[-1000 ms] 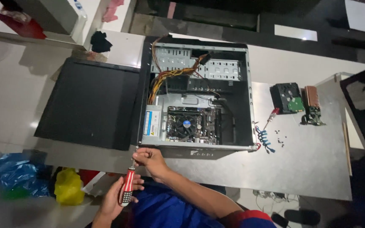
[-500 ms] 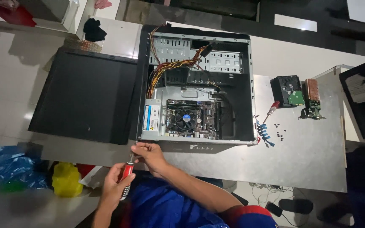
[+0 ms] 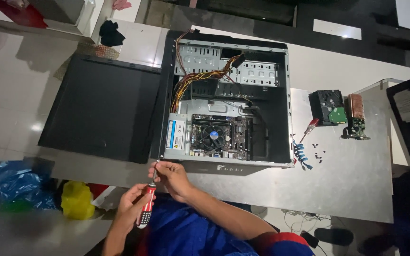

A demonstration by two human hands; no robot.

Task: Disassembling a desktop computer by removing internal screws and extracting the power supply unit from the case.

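Observation:
An open black computer case lies on its side on a grey table, showing a motherboard with a round fan and a bundle of coloured cables. My left hand grips the red and black handle of a screwdriver below the case's near left corner. My right hand pinches the screwdriver's shaft near its tip, right at the case's bottom edge.
The black side panel lies left of the case. To the right sit a hard drive, a card with a copper heatsink, a small red screwdriver, blue cables and loose screws. Blue and yellow bags lie on the floor.
The view has shifted slightly. Both hands stay on the screwdriver, which remains at the case's near left corner.

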